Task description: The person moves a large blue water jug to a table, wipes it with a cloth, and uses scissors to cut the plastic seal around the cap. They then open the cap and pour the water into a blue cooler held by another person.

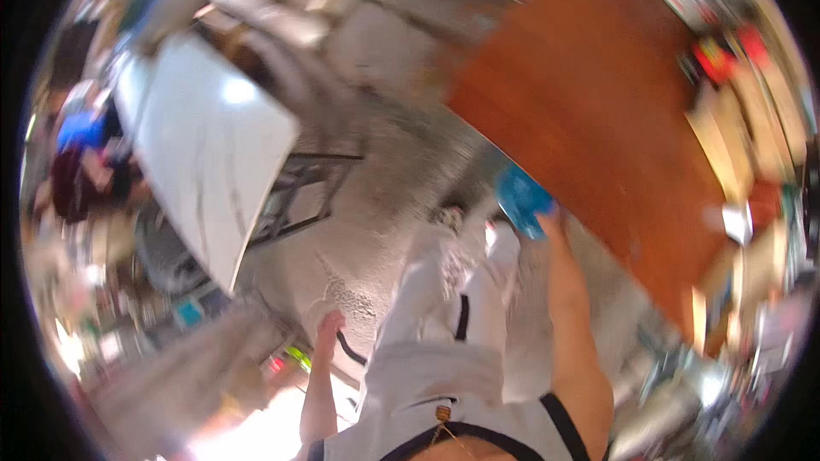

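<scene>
My right hand (551, 220) is closed on the edge of a translucent blue, rounded thing (521, 195); its exact kind is lost in the blur. The blue thing hangs beside the near-left edge of a reddish-brown table (589, 111), above the floor. My left hand (330, 322) is low at my left side, away from any surface. Its fingers are smeared by motion, and I cannot make out anything in it.
A white-topped table (205, 145) on a dark metal frame stands at the left. Cardboard boxes (726, 149) line the brown table's right side. A person (81, 171) is at the far left. Concrete floor (342, 248) lies between the tables.
</scene>
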